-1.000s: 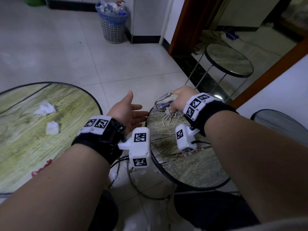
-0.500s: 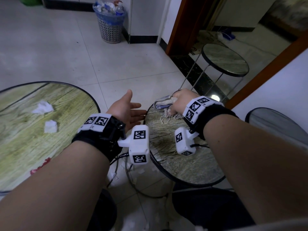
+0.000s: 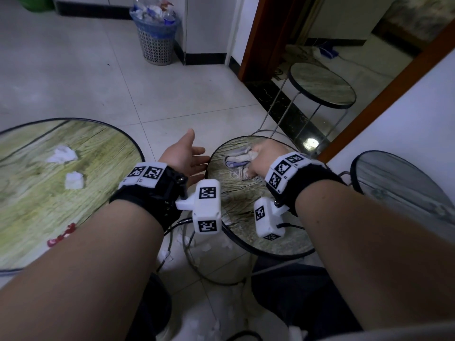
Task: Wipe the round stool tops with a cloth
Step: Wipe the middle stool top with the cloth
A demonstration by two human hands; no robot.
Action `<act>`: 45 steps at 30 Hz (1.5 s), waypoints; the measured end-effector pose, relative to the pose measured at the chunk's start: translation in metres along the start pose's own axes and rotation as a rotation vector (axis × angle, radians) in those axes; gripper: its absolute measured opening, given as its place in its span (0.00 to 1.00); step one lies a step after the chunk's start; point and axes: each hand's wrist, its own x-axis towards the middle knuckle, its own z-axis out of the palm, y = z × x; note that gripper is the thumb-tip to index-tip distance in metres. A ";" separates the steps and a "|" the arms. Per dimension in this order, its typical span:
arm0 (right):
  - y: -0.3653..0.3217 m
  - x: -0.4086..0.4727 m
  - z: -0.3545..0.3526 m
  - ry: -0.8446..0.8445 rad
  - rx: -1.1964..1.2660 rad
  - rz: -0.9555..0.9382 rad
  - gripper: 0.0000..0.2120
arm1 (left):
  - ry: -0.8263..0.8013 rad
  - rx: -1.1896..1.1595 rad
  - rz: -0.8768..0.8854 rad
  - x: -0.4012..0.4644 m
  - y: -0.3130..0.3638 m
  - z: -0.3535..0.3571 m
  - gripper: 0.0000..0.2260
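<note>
A round stool (image 3: 242, 193) with a wood-print top and black rim stands just in front of me. My right hand (image 3: 267, 157) grips a bunched pale cloth (image 3: 238, 161) and presses it on the far part of that top. Beside the stool's left rim my left hand (image 3: 186, 156) hovers with straight fingers, palm turned inward, holding nothing. A second round stool (image 3: 322, 86) stands in the doorway beyond. The edge of a third stool (image 3: 403, 183) shows at the right.
A large round table (image 3: 32, 193) with a green wood print fills the left; two crumpled tissues (image 3: 62, 155) lie on it. A full wastebasket (image 3: 156, 33) stands by the far wall. Scraps of tissue litter the tiled floor under the stool.
My right hand has slid the cloth from the stool's far-left rim inward onto the top. The left hand stays open beside the rim.
</note>
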 end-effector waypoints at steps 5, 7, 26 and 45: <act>0.006 -0.006 0.006 0.012 0.058 0.017 0.07 | 0.006 0.041 0.011 -0.001 -0.003 0.001 0.26; 0.010 -0.010 0.008 0.017 0.076 0.025 0.10 | 0.011 0.067 0.013 -0.003 -0.004 0.002 0.26; 0.021 -0.047 0.021 0.001 0.168 0.032 0.08 | 0.091 0.063 0.054 -0.019 -0.021 0.003 0.25; 0.028 -0.087 0.033 -0.004 0.250 0.079 0.10 | 0.083 0.066 0.006 -0.052 -0.042 -0.004 0.22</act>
